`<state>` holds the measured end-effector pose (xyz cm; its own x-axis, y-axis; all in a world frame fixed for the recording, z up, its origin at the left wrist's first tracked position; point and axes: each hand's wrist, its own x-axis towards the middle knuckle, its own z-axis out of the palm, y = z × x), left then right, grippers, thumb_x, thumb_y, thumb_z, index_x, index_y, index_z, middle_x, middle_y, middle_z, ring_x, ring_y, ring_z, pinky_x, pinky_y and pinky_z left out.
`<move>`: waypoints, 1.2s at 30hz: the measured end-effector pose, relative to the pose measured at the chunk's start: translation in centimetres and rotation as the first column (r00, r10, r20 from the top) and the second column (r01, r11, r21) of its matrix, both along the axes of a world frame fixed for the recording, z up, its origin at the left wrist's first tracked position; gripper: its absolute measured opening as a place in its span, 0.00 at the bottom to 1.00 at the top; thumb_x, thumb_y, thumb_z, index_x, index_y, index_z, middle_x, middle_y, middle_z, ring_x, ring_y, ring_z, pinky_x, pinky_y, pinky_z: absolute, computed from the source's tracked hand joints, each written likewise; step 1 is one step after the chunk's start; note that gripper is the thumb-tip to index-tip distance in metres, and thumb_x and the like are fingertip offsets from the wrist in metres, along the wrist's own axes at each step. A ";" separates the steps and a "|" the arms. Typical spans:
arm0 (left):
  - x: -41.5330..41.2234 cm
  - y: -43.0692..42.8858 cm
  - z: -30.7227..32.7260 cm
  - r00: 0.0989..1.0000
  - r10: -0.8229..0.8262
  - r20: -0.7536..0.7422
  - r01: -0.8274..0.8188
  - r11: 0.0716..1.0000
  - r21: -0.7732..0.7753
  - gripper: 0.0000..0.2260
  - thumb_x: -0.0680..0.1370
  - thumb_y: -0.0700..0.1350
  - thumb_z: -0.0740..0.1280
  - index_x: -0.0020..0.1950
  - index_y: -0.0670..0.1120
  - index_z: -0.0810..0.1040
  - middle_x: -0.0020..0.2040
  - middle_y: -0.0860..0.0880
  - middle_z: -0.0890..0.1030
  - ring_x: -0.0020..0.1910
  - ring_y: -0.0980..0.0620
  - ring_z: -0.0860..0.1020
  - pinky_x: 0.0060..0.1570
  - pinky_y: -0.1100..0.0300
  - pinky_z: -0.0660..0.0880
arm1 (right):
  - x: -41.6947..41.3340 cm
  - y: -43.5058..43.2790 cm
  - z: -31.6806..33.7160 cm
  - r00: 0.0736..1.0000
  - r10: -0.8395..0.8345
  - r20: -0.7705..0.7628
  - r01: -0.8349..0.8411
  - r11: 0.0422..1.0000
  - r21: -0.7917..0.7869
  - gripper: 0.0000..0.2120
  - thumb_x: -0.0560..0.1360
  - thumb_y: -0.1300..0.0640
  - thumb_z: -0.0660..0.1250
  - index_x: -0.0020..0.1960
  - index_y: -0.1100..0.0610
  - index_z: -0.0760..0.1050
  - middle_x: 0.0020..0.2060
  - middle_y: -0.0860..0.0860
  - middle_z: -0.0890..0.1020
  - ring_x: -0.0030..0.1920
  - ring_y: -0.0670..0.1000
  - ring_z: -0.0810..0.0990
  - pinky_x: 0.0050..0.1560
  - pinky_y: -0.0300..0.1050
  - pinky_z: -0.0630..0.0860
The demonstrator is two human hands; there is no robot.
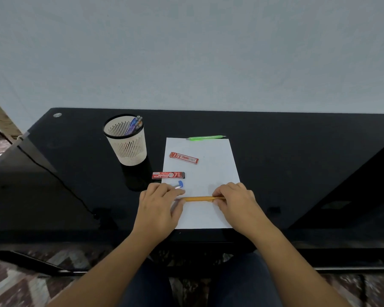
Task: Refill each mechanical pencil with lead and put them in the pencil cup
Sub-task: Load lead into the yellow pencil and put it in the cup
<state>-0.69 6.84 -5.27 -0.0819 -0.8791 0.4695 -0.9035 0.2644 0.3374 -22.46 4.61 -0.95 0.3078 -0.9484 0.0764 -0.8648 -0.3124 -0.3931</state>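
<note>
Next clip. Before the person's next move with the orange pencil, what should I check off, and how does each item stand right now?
1. Orange pencil gripped by both the left hand and the right hand, over the paper: ok.
2. Its left end opened for lead: cannot tell, the left hand covers it.
3. Lead within reach: ok, one lead case on the paper, a second lead case across its left edge.
4. Either case already open: cannot tell.
5. Pencil cup upright, with room left: ok.
6. Green pencil in the cup: not ok, it lies at the paper's far edge.
</note>
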 end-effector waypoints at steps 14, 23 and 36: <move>-0.1 0.2 0.3 0.999 0.023 -0.047 -0.025 0.999 -0.046 0.12 0.78 0.53 0.60 0.51 0.52 0.81 0.49 0.56 0.80 0.52 0.54 0.74 0.51 0.59 0.64 | 0.7 1.3 1.6 0.890 -0.038 0.455 0.048 0.999 -0.010 0.07 0.77 0.55 0.67 0.55 0.49 0.77 0.47 0.40 0.78 0.49 0.39 0.76 0.49 0.27 0.72; -0.2 0.5 0.5 0.998 -0.036 0.048 0.043 0.986 -0.158 0.16 0.78 0.57 0.61 0.58 0.51 0.81 0.54 0.53 0.82 0.55 0.53 0.74 0.53 0.60 0.63 | 0.8 1.4 2.8 0.819 -0.119 0.561 0.082 0.992 0.092 0.07 0.75 0.54 0.69 0.52 0.46 0.76 0.43 0.39 0.80 0.47 0.34 0.76 0.44 0.22 0.70; -0.1 0.2 0.3 0.998 -0.033 0.048 0.041 0.982 -0.183 0.14 0.78 0.54 0.62 0.53 0.50 0.83 0.48 0.54 0.83 0.50 0.53 0.75 0.49 0.62 0.62 | 1.0 1.5 0.7 0.911 -0.006 0.411 0.031 0.998 -0.055 0.10 0.76 0.52 0.67 0.57 0.49 0.76 0.47 0.39 0.78 0.48 0.38 0.76 0.47 0.24 0.70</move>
<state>-0.82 7.04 -5.02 -0.1371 -0.7742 0.6180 -0.9049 0.3516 0.2398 -21.44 6.07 -0.25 0.2198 -0.9435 0.2480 -0.6366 -0.3313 -0.6963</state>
